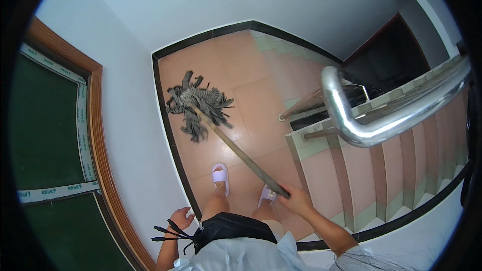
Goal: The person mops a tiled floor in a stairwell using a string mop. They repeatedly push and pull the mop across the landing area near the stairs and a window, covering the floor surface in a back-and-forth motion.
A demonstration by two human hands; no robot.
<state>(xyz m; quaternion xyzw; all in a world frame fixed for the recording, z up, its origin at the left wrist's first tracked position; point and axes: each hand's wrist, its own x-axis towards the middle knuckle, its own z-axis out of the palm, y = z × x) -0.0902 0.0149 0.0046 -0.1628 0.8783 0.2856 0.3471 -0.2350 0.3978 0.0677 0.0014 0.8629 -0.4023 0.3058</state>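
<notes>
My right hand (295, 199) is closed around the upper end of a mop's wooden handle (241, 154). The handle slants away to the upper left. At its far end the mop head (199, 101), made of grey and black striped fabric strips, is spread on the pinkish floor tiles (252, 101) near the left wall. Some strip edges look blurred. My left hand (181, 217) hangs by my left side with nothing in it, its fingers loosely bent. Beside it, several black cable connectors (169, 231) stick out from a black waist bag (233, 227).
A shiny metal handrail (354, 128) juts in at the right. Below it are tiled stairs (361, 180); another flight (297, 60) lies beyond the landing. Black skirting (165, 120) edges the landing. A green window or door panel (49, 120) in a wooden frame (98, 131) is on the left.
</notes>
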